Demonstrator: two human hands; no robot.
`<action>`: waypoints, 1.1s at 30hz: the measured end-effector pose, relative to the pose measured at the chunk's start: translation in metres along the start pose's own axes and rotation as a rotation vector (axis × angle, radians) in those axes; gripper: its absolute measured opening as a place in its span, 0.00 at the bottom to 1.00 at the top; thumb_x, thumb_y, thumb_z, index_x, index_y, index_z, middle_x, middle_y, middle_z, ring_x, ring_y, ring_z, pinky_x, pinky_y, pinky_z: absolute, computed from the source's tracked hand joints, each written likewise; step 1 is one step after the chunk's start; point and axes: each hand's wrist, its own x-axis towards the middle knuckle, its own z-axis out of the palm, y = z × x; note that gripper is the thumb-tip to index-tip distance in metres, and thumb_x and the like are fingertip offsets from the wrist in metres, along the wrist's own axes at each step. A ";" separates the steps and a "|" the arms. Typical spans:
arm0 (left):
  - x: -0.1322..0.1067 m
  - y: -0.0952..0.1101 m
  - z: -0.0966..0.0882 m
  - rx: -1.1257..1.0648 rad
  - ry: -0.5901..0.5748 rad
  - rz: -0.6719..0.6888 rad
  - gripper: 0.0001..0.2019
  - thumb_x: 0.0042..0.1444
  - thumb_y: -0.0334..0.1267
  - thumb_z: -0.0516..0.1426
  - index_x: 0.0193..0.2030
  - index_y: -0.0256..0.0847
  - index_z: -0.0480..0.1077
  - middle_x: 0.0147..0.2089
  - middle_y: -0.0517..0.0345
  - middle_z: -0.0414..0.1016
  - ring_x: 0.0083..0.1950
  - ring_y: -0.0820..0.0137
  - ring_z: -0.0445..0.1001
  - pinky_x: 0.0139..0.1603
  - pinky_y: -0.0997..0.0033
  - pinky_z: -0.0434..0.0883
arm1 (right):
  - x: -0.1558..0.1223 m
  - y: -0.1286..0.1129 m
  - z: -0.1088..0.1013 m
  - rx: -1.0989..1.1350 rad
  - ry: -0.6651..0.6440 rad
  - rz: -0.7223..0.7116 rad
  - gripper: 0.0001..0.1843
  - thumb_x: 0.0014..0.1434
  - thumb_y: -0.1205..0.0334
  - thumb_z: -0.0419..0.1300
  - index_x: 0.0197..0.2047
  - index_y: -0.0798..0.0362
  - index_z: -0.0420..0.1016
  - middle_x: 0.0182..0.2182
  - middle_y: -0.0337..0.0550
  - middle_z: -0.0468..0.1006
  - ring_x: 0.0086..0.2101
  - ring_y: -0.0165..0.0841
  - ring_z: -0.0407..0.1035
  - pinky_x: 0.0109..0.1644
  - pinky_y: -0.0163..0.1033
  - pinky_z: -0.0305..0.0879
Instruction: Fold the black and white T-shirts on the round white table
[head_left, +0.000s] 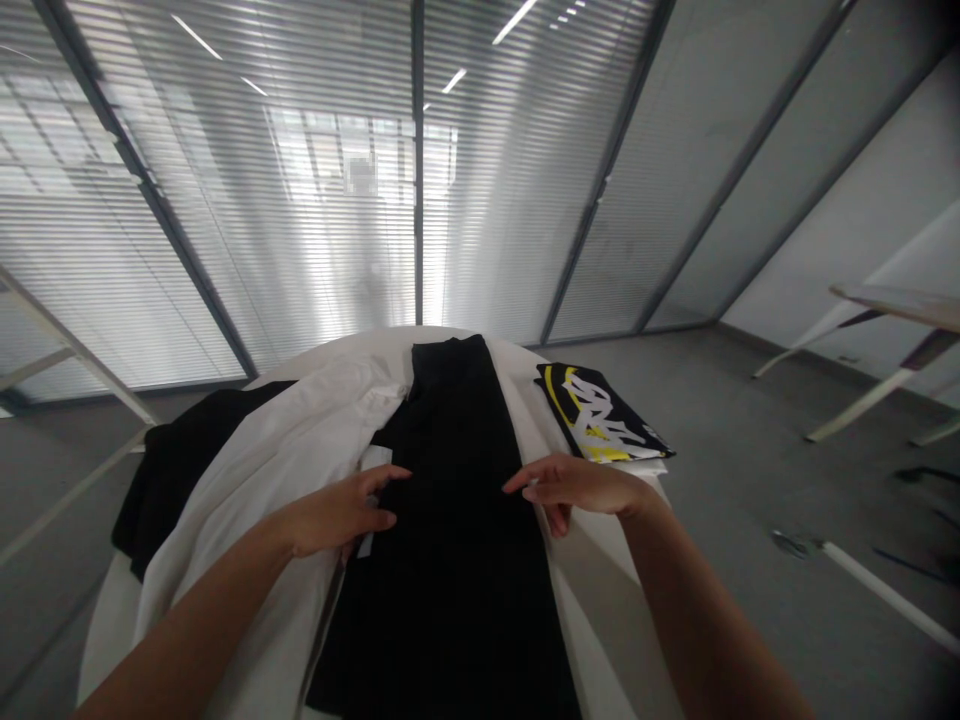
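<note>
A long black garment [457, 580] lies flat down the middle of the white table, its narrow end pointing away from me. My left hand [337, 515] hovers at the garment's left edge, thumb and forefinger spread apart over the cloth. Just behind those fingers a white tag or slip [377, 457] shows, partly covered by the hand. At the right edge is my right hand [577, 490], forefinger stretched toward the cloth and the other fingers loosely bent. Neither hand visibly grips the cloth; whether the fingertips touch it is hard to tell.
White cloth [292, 430] and a black cloth [180, 460] lie on the left. A folded black item with yellow and white print [600, 415] rests at the right edge of the white table [637, 640]. Blind-covered glass panels [495, 200] stand behind; another table [900, 305] is at right.
</note>
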 end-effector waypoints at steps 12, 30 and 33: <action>-0.018 0.016 0.018 0.125 -0.124 -0.076 0.35 0.55 0.44 0.56 0.69 0.51 0.50 0.36 0.54 0.77 0.17 0.70 0.72 0.15 0.76 0.63 | 0.062 0.008 0.036 -0.891 0.988 -0.032 0.21 0.63 0.58 0.53 0.58 0.50 0.70 0.48 0.49 0.74 0.49 0.41 0.66 0.53 0.44 0.61; 0.011 0.039 -0.022 0.147 -0.176 -0.075 0.28 0.55 0.56 0.56 0.58 0.43 0.66 0.38 0.52 0.76 0.28 0.67 0.77 0.23 0.72 0.71 | 0.075 -0.027 -0.031 -0.844 0.862 0.218 0.17 0.63 0.52 0.52 0.44 0.52 0.76 0.42 0.50 0.79 0.44 0.42 0.72 0.46 0.41 0.62; 0.059 0.053 -0.038 0.231 0.138 -0.060 0.28 0.55 0.56 0.55 0.55 0.38 0.67 0.44 0.45 0.76 0.30 0.65 0.77 0.24 0.71 0.71 | 0.100 -0.035 -0.054 -0.792 0.943 0.233 0.20 0.61 0.55 0.52 0.52 0.56 0.73 0.47 0.54 0.77 0.49 0.43 0.70 0.51 0.41 0.61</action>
